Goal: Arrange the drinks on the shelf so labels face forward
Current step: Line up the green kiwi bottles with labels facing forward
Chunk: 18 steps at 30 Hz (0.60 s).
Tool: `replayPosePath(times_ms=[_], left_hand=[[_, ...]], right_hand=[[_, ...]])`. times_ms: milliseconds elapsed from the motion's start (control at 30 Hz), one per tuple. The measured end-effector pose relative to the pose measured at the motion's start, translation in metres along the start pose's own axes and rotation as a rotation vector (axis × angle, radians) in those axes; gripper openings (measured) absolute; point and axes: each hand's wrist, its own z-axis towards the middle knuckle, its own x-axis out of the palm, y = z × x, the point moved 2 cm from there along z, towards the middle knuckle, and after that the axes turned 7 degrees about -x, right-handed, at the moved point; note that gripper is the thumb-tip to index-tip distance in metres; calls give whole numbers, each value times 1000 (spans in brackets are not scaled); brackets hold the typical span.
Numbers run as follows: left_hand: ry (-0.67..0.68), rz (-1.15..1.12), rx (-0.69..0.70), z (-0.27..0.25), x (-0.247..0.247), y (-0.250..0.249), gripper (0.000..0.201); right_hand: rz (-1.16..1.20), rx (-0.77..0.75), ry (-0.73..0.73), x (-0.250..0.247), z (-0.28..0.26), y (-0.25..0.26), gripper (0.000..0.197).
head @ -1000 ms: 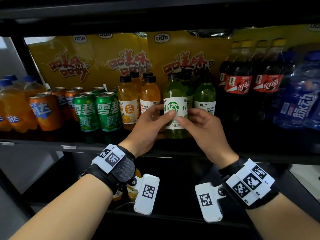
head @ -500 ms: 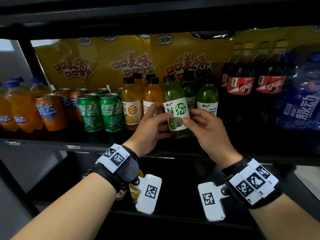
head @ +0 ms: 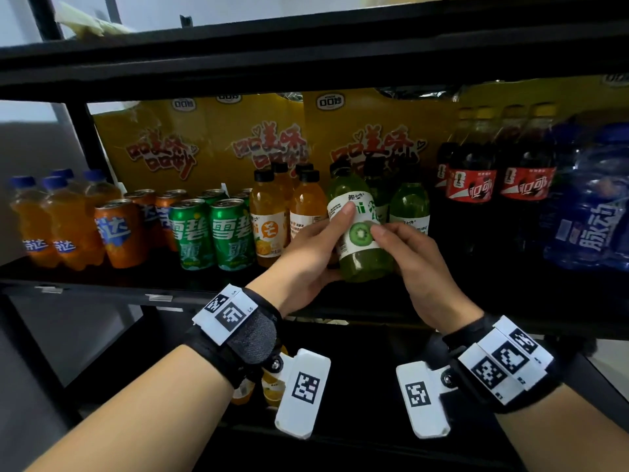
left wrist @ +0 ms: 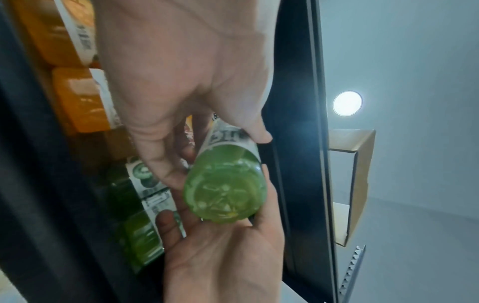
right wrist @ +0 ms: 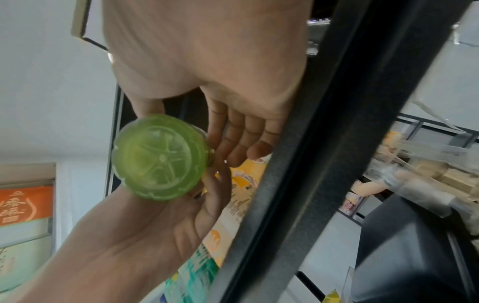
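A green kiwi drink bottle point(head: 360, 264) with a white label is held between both hands in front of the middle shelf, its top tilted to the left. The kiwi picture on its label faces me. My left hand point(head: 316, 247) grips its left side with the thumb pressed on the label. On the other side my right hand point(head: 405, 250) pinches the label at the kiwi picture. From below, the bottle's base point(left wrist: 225, 190) point(right wrist: 160, 157) hangs free of the shelf between my left hand point(left wrist: 181, 82) and my right hand point(right wrist: 207, 61).
Two more green bottles point(head: 408, 206) stand behind, orange juice bottles point(head: 269, 212) to the left, then green cans point(head: 211, 233), orange cans point(head: 115, 233) and orange soda bottles point(head: 44, 226). Cola bottles point(head: 476, 185) and blue bottles point(head: 592, 216) stand right. Yellow snack bags point(head: 218, 141) line the back.
The green bottle has turned in my hands so that the kiwi picture has come round to the front. Its top now leans further left.
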Motion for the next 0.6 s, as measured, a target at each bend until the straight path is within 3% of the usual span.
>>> replayPosePath(times_ms=[133, 300, 433, 600], left_hand=[[77, -17, -127, -5, 5, -15, 44], [131, -90, -165, -15, 0, -28, 46], [87, -174, -183, -16, 4, -25, 36], [46, -277, -278, -17, 12, -20, 82]], right_hand=[[-151, 56, -13, 1, 7, 7, 46], [-197, 116, -30, 2, 12, 20, 57], [-289, 155, -40, 1, 13, 27, 70], [-355, 145, -72, 3, 15, 34, 70]])
